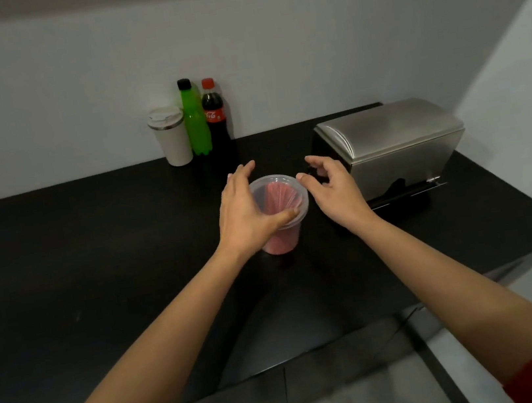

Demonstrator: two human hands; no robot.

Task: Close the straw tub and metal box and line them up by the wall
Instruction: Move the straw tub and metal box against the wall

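Risk 1: we judge the lid [285, 188] may not be seated all round the straw tub [279, 233]; pressing on one side only could pop the opposite edge up.
Risk 2: tub looks light & narrow at the base, so a hard sideways push from the left hand [245, 211] could tip it on the tabletop [94, 261].
Risk 3: metal box [394, 144] sits just right of the right hand [331, 188]; a wide elbow swing might knock it.
Left hand: mid-frame, fingers spread wide, palm against the tub's left side, thumb lying over the lid's near rim. Loosely cupping, not a tight grip.
Right hand: half-open, fingers curled, thumb tip at or just beside the lid's right rim. Can't tell if it truly touches; holding nothing.
Straw tub: centre of frame, upright, clear w/ red straws inside, clear lid on top. Well apart from the wall [69, 92].
Metal box: right of centre, its curved lid looks down; back end near the wall corner, front end angled toward us.
Also there: white cup [172, 136], green bottle [194, 122], cola bottle [216, 119] in a row at the wall, upper middle.
Our read: tub closing is abt done; lining up by the wall not yet done.
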